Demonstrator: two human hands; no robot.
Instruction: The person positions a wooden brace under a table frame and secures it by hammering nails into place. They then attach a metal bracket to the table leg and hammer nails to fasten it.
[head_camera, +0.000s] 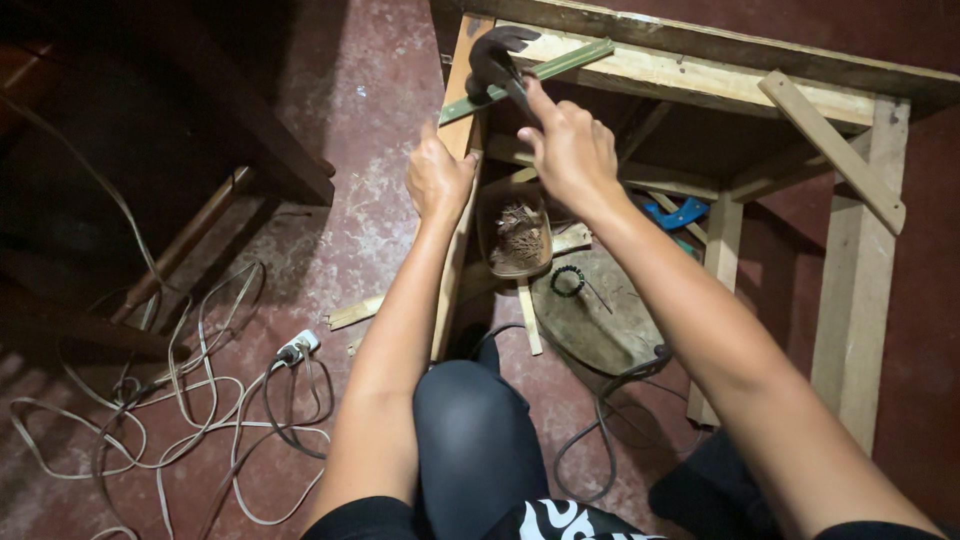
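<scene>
Claw hammer (497, 58) at the wooden frame's (690, 78) near-left corner, head-heavy, hard, rigid; best taken low on the handle. Right hand (568, 150) closed around that handle just under the head. Left hand (437, 180) clenched on the frame's upright leg (455, 260). Green strip (545, 72) lying just behind the head.
</scene>
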